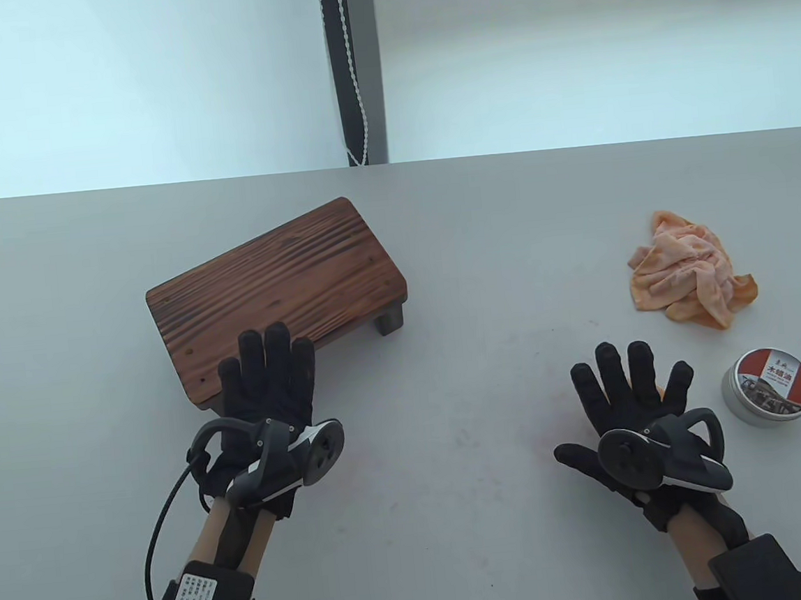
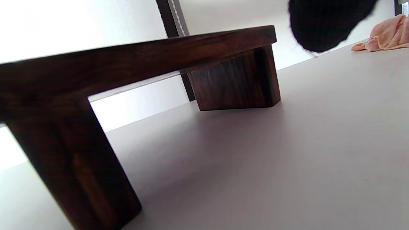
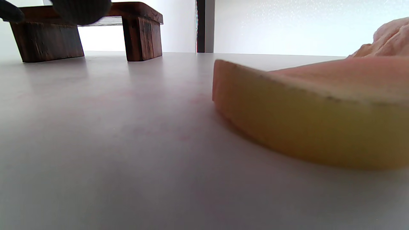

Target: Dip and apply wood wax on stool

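Observation:
A dark brown wooden stool point(image 1: 280, 282) stands at the table's left middle; it also shows in the left wrist view point(image 2: 159, 54) and the right wrist view point(image 3: 140, 28). My left hand point(image 1: 269, 357) lies open with its fingers stretched out and resting on the stool's near corner. My right hand point(image 1: 628, 385) is spread flat, palm down, over a yellow sponge point(image 3: 303, 127) that lies on the table; the hand hides nearly all of it in the table view. A round wax tin point(image 1: 769, 387) with a red and white lid stands closed to the right of my right hand.
A crumpled peach cloth point(image 1: 692, 267) lies beyond the tin at the right; it also shows in the left wrist view point(image 2: 383, 35). The grey table point(image 1: 455, 449) has a rounded far left corner. A dark post with a bead cord point(image 1: 353, 73) stands behind the table.

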`<state>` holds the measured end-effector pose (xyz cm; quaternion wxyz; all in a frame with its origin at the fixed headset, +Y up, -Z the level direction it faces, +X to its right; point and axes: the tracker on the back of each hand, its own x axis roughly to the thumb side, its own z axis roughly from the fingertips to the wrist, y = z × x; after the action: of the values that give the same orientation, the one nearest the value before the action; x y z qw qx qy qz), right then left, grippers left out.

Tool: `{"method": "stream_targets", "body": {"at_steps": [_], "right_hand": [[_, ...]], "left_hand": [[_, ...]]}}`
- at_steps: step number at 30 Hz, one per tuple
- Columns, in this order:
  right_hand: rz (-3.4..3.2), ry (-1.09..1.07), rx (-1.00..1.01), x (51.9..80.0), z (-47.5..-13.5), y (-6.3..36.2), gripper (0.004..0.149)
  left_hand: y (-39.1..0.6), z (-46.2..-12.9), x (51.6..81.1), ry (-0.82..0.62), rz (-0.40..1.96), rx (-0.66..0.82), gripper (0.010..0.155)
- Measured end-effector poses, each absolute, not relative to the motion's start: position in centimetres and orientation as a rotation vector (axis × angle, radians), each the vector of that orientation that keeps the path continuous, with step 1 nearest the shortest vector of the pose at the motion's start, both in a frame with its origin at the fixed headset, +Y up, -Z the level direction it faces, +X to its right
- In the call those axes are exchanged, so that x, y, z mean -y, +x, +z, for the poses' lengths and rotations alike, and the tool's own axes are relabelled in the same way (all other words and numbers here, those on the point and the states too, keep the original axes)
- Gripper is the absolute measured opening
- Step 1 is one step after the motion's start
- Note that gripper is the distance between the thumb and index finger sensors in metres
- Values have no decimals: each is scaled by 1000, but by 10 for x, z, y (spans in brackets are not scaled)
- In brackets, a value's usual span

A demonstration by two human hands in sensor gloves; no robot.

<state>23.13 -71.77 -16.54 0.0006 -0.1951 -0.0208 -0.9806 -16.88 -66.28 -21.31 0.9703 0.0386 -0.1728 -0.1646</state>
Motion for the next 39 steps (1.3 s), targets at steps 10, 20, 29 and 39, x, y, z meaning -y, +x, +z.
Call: {"method": "stream_targets", "body": {"at_steps": [10,20,29,39], "right_hand": [[-3116,-581,71,715,-165,237,101],[-3136,-559,91,715,-165,241,100],[-3110,-525,118,715,-165,241,99],[-3109,-520,129,715,-165,243,98]], "left_hand": [[-153,-275,664,40,-412,300,124],[-149,-288,690,104,-479,169,116],[-136,-284,699,307,-704,128,83],[-140,-293,686,364,-733,175,73]]}}
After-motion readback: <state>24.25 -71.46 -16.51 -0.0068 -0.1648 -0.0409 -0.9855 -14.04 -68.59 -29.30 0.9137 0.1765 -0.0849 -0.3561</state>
